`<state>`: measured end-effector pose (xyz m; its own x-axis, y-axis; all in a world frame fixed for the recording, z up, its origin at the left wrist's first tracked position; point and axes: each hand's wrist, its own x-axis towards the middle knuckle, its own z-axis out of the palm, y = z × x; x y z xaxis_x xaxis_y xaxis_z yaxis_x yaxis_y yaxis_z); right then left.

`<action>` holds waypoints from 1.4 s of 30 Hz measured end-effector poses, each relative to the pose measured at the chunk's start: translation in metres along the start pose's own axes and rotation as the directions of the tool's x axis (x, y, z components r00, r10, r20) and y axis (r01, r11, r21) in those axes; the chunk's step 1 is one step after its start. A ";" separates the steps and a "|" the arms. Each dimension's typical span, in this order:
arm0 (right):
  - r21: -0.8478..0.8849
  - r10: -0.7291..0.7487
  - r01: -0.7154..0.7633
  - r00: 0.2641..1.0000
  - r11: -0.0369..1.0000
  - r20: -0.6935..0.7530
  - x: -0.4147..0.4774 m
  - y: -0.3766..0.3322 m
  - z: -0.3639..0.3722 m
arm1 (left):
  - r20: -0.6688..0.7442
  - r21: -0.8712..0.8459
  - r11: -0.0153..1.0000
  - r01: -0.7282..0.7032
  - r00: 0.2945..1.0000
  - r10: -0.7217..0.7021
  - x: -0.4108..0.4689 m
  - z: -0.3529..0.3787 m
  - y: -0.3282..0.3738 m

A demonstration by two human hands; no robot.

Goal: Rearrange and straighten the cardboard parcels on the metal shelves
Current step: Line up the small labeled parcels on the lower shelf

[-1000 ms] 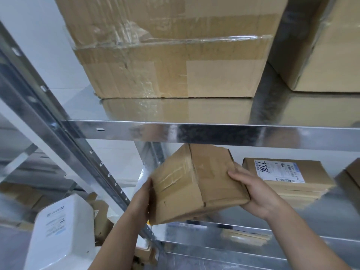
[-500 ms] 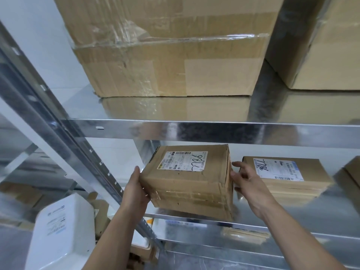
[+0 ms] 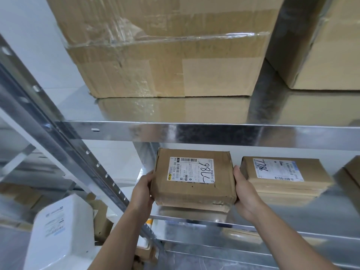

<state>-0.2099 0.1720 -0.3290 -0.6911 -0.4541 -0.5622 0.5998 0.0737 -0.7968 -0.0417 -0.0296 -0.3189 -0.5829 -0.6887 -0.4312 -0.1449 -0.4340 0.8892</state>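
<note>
Metal shelves (image 3: 194, 133) hold a big taped carton (image 3: 165, 55) up top. Below, the labelled parcel (image 3: 192, 180) is label-up at the lower shelf's front, just beside a neighbour parcel (image 3: 280, 172), with left hand (image 3: 143, 191) and right hand (image 3: 245, 193) grip clamped on its sides. It looks almost squared, so letting go and any other parcels are probably what's left.

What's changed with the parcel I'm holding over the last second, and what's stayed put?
The held parcel was tipped, taped underside towards the camera; it has been rolled label-up and levelled at the front of the lower shelf. The left hand and right hand stayed on its sides. The neighbouring labelled parcel and the large box above stayed put.
</note>
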 end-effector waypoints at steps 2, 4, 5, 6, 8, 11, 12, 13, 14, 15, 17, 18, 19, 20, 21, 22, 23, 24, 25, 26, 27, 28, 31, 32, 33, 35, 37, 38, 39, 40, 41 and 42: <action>-0.008 -0.056 0.056 0.998 0.998 -0.030 0.005 0.001 0.004 | 0.005 0.031 0.999 0.018 1.000 -0.018 0.001 0.003 0.000; -0.022 -0.070 0.069 0.997 0.997 -0.037 0.011 0.005 0.006 | 0.022 0.037 0.998 0.045 0.999 -0.045 0.005 0.004 -0.001; -0.038 -0.068 0.067 0.997 0.997 -0.028 0.015 0.008 0.006 | 0.028 0.036 0.998 0.052 0.998 -0.053 0.007 0.005 -0.002; -0.064 -0.067 0.066 0.998 0.996 -0.014 0.017 0.011 0.005 | 0.025 0.033 0.998 0.056 0.998 -0.057 0.008 0.006 -0.002; -0.098 -0.047 0.046 0.999 0.994 0.000 0.020 0.015 0.005 | -0.003 0.025 0.998 0.062 0.998 -0.062 0.010 0.008 -0.004; -0.120 -0.012 0.010 1.000 0.993 -0.009 0.023 0.016 0.004 | -0.025 0.021 0.999 0.050 0.998 -0.050 0.014 0.009 -0.005; -0.124 -0.007 0.006 1.000 0.992 -0.004 0.023 0.016 0.004 | -0.039 0.022 0.998 0.051 0.998 -0.050 0.015 0.008 -0.005; -0.131 -0.006 0.006 1.000 0.991 -0.001 0.023 0.015 0.005 | -0.045 0.023 0.998 0.050 0.998 -0.049 0.016 0.008 -0.006; -0.125 -0.004 0.003 1.000 0.992 -0.003 0.023 0.013 0.005 | -0.045 0.021 0.999 0.047 0.998 -0.046 0.016 0.009 -0.006; -0.128 -0.003 0.002 1.000 0.992 -0.011 0.023 0.013 0.006 | -0.048 0.015 0.999 0.046 0.998 -0.045 0.016 0.010 -0.006; -0.146 -0.020 0.017 0.999 0.989 -0.025 0.024 0.013 0.006 | -0.044 0.012 0.998 0.055 0.998 -0.054 0.016 0.010 -0.007; -0.155 -0.025 0.020 0.999 0.988 -0.030 0.025 0.014 0.006 | -0.042 0.012 0.998 0.060 0.997 -0.059 0.016 0.011 -0.007; -0.167 -0.026 0.021 0.999 0.986 -0.029 0.027 0.014 0.005 | -0.049 0.008 0.998 0.060 0.997 -0.060 0.017 0.011 -0.007; -0.167 -0.032 0.027 0.999 0.986 -0.024 0.026 0.014 0.006 | -0.053 0.009 0.998 0.062 0.997 -0.061 0.019 0.011 -0.008; -0.169 -0.033 0.028 0.999 0.985 -0.025 0.029 0.015 0.005 | -0.051 0.012 0.998 0.061 0.997 -0.061 0.019 0.012 -0.007; -0.165 -0.035 0.030 0.999 0.986 -0.026 0.029 0.015 0.006 | -0.049 0.017 0.998 0.064 0.997 -0.063 0.020 0.012 -0.007; -0.160 -0.035 0.030 0.999 0.987 -0.029 0.032 0.017 0.005 | -0.045 0.018 0.998 0.068 0.997 -0.067 0.021 0.011 -0.008; -0.155 -0.041 0.036 0.999 0.987 -0.031 0.033 0.017 0.005 | -0.044 0.018 0.997 0.071 0.997 -0.070 0.024 0.010 -0.009; -0.147 -0.044 0.039 0.999 0.988 -0.029 0.035 0.017 0.005 | -0.044 0.023 0.997 0.076 0.996 -0.075 0.025 0.010 -0.010; -0.139 -0.045 0.040 0.998 0.990 -0.032 0.036 0.017 0.005 | -0.050 0.032 0.996 0.084 0.995 -0.082 0.027 0.010 -0.010; -0.141 -0.046 0.042 0.999 0.989 -0.027 0.037 0.018 0.005 | -0.055 0.036 0.996 0.085 0.995 -0.083 0.029 0.009 -0.011; -0.138 -0.051 0.047 0.998 0.989 -0.025 0.038 0.018 0.005 | -0.061 0.036 0.996 0.082 0.995 -0.080 0.032 0.008 -0.012; -0.155 -0.061 0.057 0.998 0.986 -0.021 0.045 0.021 0.006 | -0.082 0.046 0.995 0.087 0.993 -0.083 0.038 0.008 -0.014; -0.155 -0.067 0.064 0.998 0.986 -0.018 0.049 0.022 0.006 | -0.085 0.052 0.995 0.086 0.993 -0.081 0.041 0.007 -0.015; -0.160 -0.069 0.066 0.998 0.985 -0.012 0.052 0.024 0.006 | -0.086 0.060 0.995 0.082 0.993 -0.077 0.042 0.007 -0.016; -0.161 -0.073 0.070 0.997 0.984 -0.013 0.058 0.026 0.005 | -0.089 0.080 0.993 0.084 0.993 -0.077 0.045 0.008 -0.015; -0.164 -0.081 0.079 0.997 0.983 -0.005 0.061 0.027 0.006 | -0.094 0.082 0.993 0.090 0.992 -0.082 0.047 0.009 -0.015; -0.160 -0.085 0.084 0.996 0.984 0.005 0.061 0.027 0.007 | -0.097 0.078 0.993 0.094 0.992 -0.086 0.048 0.009 -0.015; -0.162 -0.096 0.096 0.995 0.982 0.008 0.063 0.028 0.007 | -0.098 0.080 0.992 0.095 0.991 -0.087 0.049 0.010 -0.014; -0.161 -0.101 0.101 0.995 0.982 0.007 0.063 0.027 0.007 | -0.098 0.084 0.992 0.093 0.992 -0.085 0.049 0.011 -0.013; -0.167 -0.105 0.104 0.994 0.981 0.001 0.064 0.027 0.008 | -0.093 0.092 0.991 0.096 0.992 -0.088 0.049 0.012 -0.012; -0.159 -0.105 0.102 0.994 0.982 -0.006 0.065 0.026 0.009 | -0.090 0.100 0.990 0.096 0.992 -0.088 0.049 0.012 -0.011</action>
<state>-0.2352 0.1365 -0.3844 -0.7524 -0.4543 -0.4771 0.4541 0.1669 -0.8752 -0.0784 -0.0514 -0.3477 -0.4939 -0.6973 -0.5194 -0.2800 -0.4380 0.8543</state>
